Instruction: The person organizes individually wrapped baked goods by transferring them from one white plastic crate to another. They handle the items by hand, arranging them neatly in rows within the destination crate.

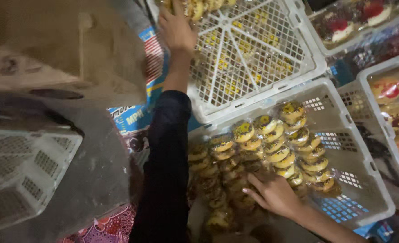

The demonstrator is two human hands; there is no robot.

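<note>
Reaching up, my left hand (177,29) lies fingers spread on bagged doughnuts in the upper crate (253,54); whether it grips, I cannot tell. My right hand (273,194) rests open, fingers splayed, on the doughnut stacks (271,144) in the lower crate (366,180), holding nothing. Pressing too hard could, I judge, topple those leaning stacks or squash the icing.

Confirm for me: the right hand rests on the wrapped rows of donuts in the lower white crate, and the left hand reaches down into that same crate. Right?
Partly. The head view shows the right hand resting on the wrapped donuts in the lower white crate, as you say. The left hand, though, reaches up to the tilted upper crate, not into the lower one.
</note>
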